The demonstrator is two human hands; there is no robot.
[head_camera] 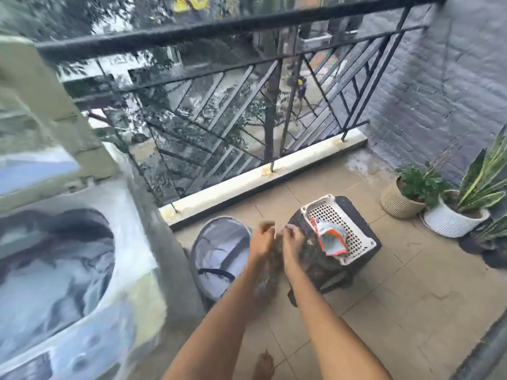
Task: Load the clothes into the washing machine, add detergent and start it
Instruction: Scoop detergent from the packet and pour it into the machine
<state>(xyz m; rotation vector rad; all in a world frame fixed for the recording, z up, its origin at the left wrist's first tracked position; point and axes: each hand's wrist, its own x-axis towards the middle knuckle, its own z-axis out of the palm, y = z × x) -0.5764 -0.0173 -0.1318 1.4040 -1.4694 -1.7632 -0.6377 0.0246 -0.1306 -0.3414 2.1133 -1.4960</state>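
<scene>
Both hands, left hand (262,239) and right hand (295,244), pinch a dark patterned garment (312,253) by its top edge above the laundry hamper (219,253) (frame blurred); likely soft, light, limp, so bunching it should help before the washing machine (55,270).

Tiled balcony floor (406,311) carries a grey mesh hamper (219,259) near the washing machine (68,270), a dark stool (354,242) beside it, two potted plants (411,196) (463,215) at right, a bare foot (264,366).
</scene>
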